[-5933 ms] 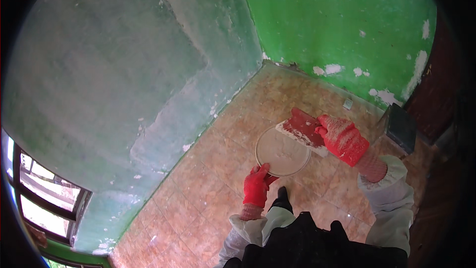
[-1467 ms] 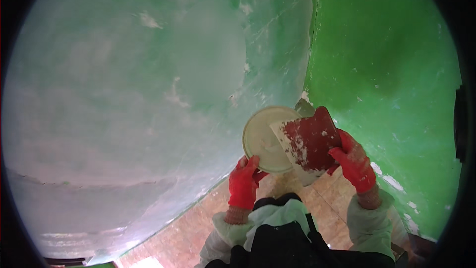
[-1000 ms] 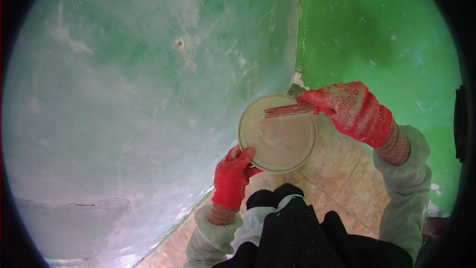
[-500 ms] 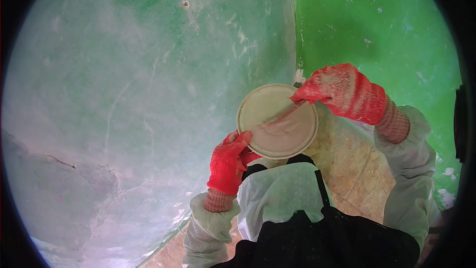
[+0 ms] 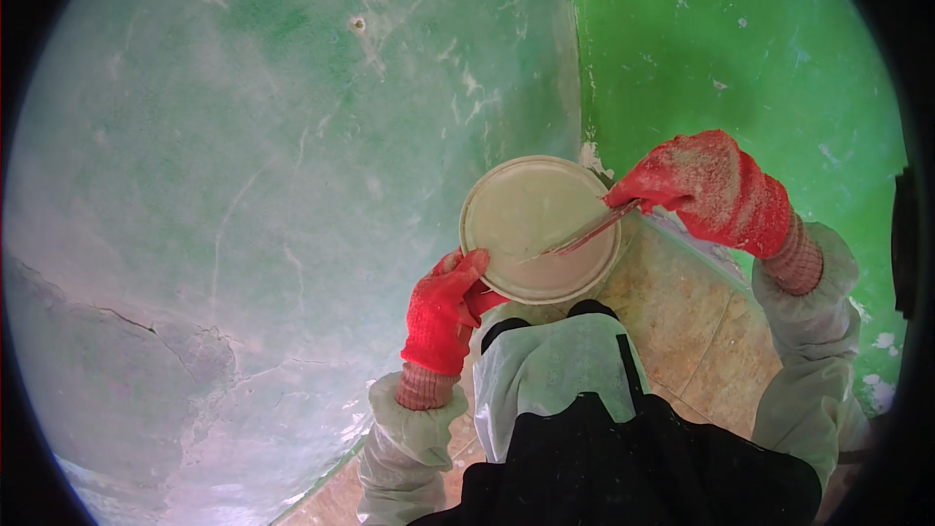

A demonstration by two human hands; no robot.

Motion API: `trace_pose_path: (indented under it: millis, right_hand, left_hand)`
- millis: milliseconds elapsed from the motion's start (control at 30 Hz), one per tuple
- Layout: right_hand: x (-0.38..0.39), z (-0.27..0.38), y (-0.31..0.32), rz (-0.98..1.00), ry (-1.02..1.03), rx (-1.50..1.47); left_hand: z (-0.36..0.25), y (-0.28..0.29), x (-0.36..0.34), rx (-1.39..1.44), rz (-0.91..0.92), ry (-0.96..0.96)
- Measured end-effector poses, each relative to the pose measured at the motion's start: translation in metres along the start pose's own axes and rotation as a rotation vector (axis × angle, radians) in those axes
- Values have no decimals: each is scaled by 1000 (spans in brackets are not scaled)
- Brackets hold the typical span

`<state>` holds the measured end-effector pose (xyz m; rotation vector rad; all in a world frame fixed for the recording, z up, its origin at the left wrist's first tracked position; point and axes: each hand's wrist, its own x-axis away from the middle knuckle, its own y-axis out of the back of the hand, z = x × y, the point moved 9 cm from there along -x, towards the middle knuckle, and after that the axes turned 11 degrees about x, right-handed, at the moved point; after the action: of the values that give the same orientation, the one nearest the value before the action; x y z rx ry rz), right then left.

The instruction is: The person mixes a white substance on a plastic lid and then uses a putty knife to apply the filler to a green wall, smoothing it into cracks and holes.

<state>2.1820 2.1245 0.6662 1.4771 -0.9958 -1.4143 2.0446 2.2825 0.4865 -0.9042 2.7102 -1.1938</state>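
My left hand (image 5: 445, 317), in a red coated glove, grips the near left edge of a round cream plastic lid (image 5: 526, 193), thumb on top and fingers underneath. Pale paste (image 5: 575, 268) lies in a thin layer on the near part of the lid. Above the lid's right rim, my right hand (image 5: 706, 185), in a dusty red glove, is closed around a thin flat scraper (image 5: 589, 232). The scraper slants down to the left, its tip over the middle of the lid. I see it nearly edge-on, and the glove hides its grip end.
A worn wall (image 5: 273, 136) with whitish patches and cracks fills the left side. It meets a bright green wall (image 5: 740, 49) at a corner just beyond the lid. Tan floor tiles (image 5: 672, 312) show below, beside my covered knees (image 5: 555, 360).
My right hand has moved right and slightly down, drawing the scraper toward the lid's right side. The smear across the paste looks flatter. The lid has shifted slightly up and left.
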Motion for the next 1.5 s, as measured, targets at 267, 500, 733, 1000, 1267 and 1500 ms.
trace_pose_path:
  millis: [267,500,733,1000,1267,1500]
  right_hand:
    - [3,-25,-5,-66,-81,1]
    - [12,-24,1,-75,-31,56]
    - [-3,-34,-1,-98,-197,11]
    - [-8,-21,-25,-39,-245,-73]
    - [-9,-43,-5,-64,-238,24]
    - [-15,-31,-4,-37,-240,164]
  left_hand:
    - [9,-8,-18,21,12,54]
    - [9,-7,-22,37,23,76]
    - [12,-6,-23,48,24,49]
    - [18,-2,-27,71,-17,31]
    - [18,0,-26,64,-29,65]
    - [19,6,-25,78,-23,73]
